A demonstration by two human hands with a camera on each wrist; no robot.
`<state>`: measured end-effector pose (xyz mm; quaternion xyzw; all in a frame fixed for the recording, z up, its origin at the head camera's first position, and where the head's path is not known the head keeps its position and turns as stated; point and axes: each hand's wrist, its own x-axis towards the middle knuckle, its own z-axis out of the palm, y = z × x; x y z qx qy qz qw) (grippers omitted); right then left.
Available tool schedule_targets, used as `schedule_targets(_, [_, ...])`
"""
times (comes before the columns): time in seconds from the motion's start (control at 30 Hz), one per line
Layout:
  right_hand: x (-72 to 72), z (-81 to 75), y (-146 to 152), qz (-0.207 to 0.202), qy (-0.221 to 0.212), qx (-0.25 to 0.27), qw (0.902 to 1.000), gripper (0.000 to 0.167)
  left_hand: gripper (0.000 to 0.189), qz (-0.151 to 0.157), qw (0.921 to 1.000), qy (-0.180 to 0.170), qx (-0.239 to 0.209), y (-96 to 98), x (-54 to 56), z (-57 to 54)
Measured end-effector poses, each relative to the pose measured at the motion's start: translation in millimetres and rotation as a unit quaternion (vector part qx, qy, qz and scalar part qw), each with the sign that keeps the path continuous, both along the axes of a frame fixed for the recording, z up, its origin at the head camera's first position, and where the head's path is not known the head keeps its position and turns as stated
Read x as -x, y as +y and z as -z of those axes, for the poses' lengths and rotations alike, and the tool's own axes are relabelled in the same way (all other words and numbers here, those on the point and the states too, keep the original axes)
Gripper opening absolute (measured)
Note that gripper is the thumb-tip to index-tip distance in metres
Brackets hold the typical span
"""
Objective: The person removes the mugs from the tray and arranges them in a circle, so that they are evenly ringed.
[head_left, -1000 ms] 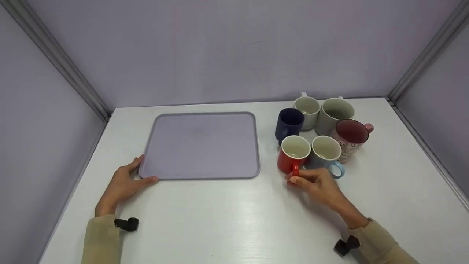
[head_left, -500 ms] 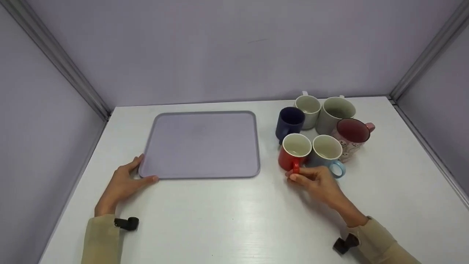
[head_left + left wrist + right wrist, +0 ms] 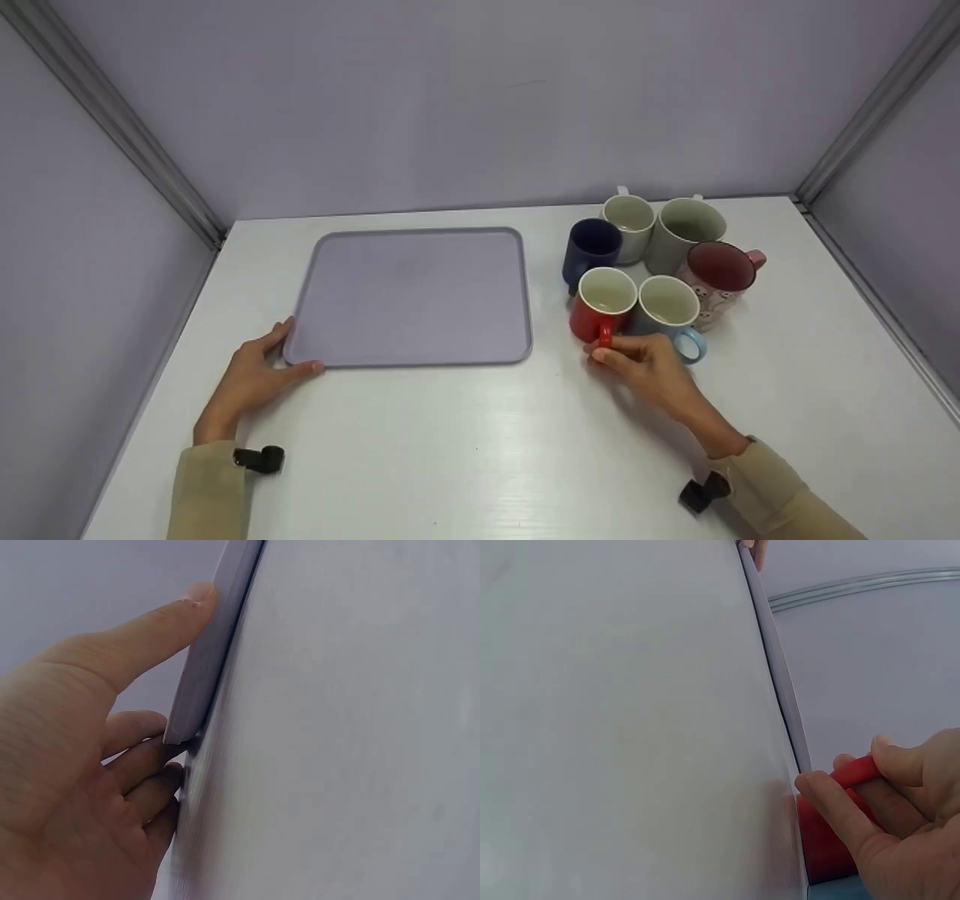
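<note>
My right hand [image 3: 652, 375] pinches the handle of a red mug [image 3: 589, 322] with a white inside. In the right wrist view, thumb and fingertips close on that red handle [image 3: 855, 772]. The mug is upright; whether its base touches the table I cannot tell. Beside it on the right stands a light blue mug [image 3: 649, 324], and just behind it a dark blue mug [image 3: 579, 259]. At the near left corner of a grey-purple tray [image 3: 412, 300], my left hand [image 3: 251, 379] has its thumb on the front rim and a finger on the left rim. The left wrist view shows the tray edge [image 3: 206, 667] against that thumb.
Behind stand a white mug [image 3: 628, 225] and a larger pale mug [image 3: 675, 244]. A pink patterned mug [image 3: 712, 296] is at the right of the group. White table [image 3: 450, 450] lies between tray and mugs and in front of them. Walls [image 3: 450, 112] enclose the back and sides.
The red mug has shifted slightly away from me in the head view, and my right hand has moved with it. My left hand, the tray and the other mugs stay in place.
</note>
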<state>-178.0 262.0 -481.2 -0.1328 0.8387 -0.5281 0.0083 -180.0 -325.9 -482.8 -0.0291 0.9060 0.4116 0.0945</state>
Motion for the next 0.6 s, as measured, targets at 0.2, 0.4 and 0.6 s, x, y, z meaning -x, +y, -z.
schedule_targets(0.2, [2.4,0.0,-3.2,0.022,-0.003,-0.023,0.9995,0.018,0.115,-0.001,1.0000,-0.002,0.000,0.3,-0.3,-1.0])
schedule_targets(0.4, [5.1,-1.4,-6.2,0.049,-0.008,-0.042,0.9979,0.017,0.116,-0.003,1.0000,-0.006,-0.003,0.6,-0.5,-1.1])
schedule_targets(0.6, [8.1,-4.2,-8.4,0.061,-0.009,-0.041,0.9973,0.015,0.115,-0.001,1.0000,0.002,0.003,0.6,0.5,-0.8])
